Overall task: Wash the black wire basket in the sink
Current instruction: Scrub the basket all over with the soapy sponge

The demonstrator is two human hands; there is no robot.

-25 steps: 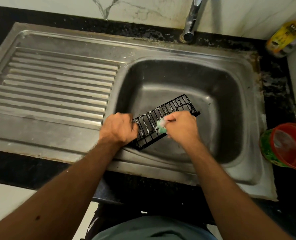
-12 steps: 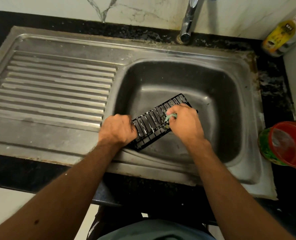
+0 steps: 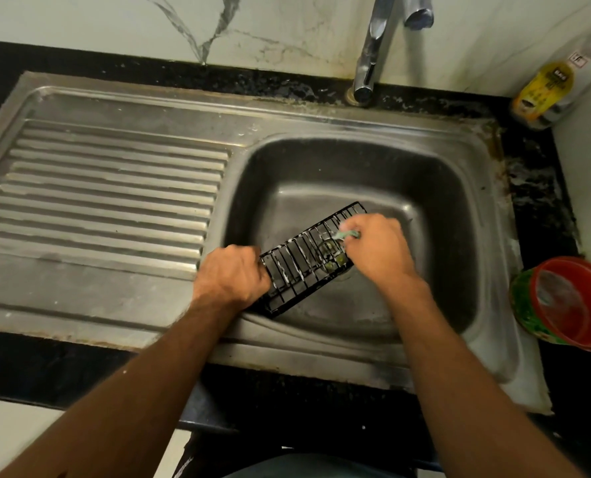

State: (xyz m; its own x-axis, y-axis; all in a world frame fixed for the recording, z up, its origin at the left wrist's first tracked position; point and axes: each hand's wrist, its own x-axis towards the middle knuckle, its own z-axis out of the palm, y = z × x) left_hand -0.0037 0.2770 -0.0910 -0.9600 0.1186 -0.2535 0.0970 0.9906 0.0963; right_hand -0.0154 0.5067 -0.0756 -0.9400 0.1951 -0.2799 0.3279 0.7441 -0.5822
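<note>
A black wire basket [image 3: 301,263] hangs tilted over the near left part of the steel sink bowl [image 3: 425,188], with white soap foam on its wires. My left hand [image 3: 231,276] grips its near left end. My right hand [image 3: 380,248] presses a small green scrubber [image 3: 347,235] against the basket's far right end. The basket's far corner is partly hidden by my right hand. The drain shows through the wires.
The ribbed draining board [image 3: 107,198] lies left of the bowl. A tap [image 3: 370,53] stands behind it, with no water running. A yellow-labelled bottle [image 3: 546,94] lies at the back right. A red and green tub [image 3: 570,303] sits on the counter at the right.
My right hand has slid the scrubber along the basket from its middle to its far right end. The left hand has kept its grip in the same place.
</note>
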